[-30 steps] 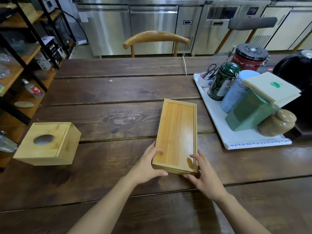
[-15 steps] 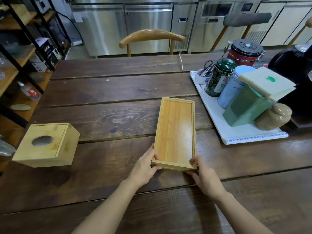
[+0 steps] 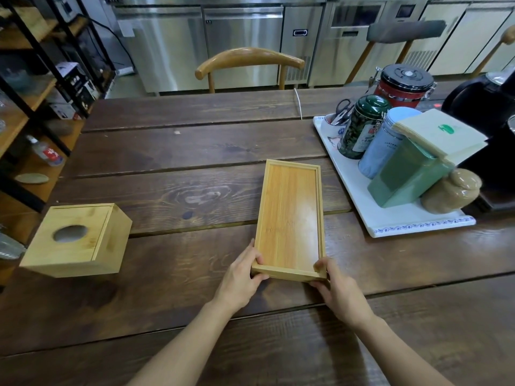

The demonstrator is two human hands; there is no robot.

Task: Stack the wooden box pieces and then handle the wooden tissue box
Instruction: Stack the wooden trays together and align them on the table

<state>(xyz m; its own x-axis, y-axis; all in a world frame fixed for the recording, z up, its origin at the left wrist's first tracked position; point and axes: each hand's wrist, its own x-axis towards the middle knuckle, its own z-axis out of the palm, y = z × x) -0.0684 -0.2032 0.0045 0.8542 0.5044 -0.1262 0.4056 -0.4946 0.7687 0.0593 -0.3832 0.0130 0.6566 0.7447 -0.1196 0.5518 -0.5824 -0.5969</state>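
While both hands, the left hand [image 3: 242,277] and right hand [image 3: 338,286], have fingers clamped on the near corners of the shallow wooden box piece [image 3: 291,218] lying mid-surface, stacking looks nearly settled. Handling the wooden tissue box [image 3: 76,239], well apart at left, remains untouched.

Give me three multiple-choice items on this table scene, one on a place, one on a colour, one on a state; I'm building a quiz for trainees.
1. Where is the tissue box?
A. Near the table's left edge
B. On the white tray
C. On the chair

2. What colour is the lid of the red jar?
A. White
B. Black
C. Yellow

3. How is the flat wooden box held?
A. Left hand only
B. Untouched
C. Both hands at its near end

Answers:
1 A, it sits far left of the flat box on the table.
2 B, the lid is dark black.
3 C, the left hand and right hand grip its near corners.
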